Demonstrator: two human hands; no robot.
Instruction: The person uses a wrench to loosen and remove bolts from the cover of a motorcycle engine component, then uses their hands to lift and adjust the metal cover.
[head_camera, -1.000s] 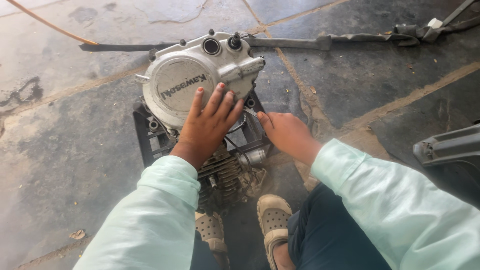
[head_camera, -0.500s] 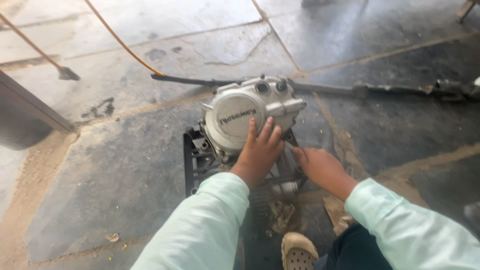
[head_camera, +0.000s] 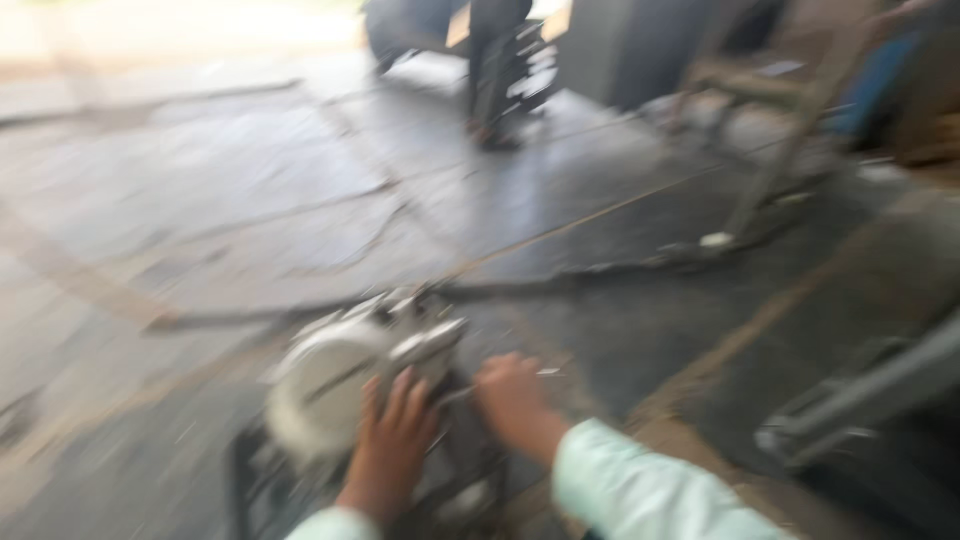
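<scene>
The view is strongly blurred. A silver engine block (head_camera: 345, 385) with a round side cover sits low in the picture on a dark metal stand (head_camera: 250, 480). My left hand (head_camera: 392, 440) lies flat on the cover's lower right part, fingers spread. My right hand (head_camera: 512, 400) is at the engine's right side, close to or touching it; the blur hides whether it grips anything. Both forearms wear pale green sleeves.
A long dark bar (head_camera: 560, 280) lies on the stone floor behind the engine. A grey metal part (head_camera: 870, 390) stands at the right. Farther back are a dark machine (head_camera: 505, 70) and a metal frame (head_camera: 790, 110).
The camera has swung up and to the right, so the engine now sits lower left and the far floor shows. Both hands stay on the engine as before.
</scene>
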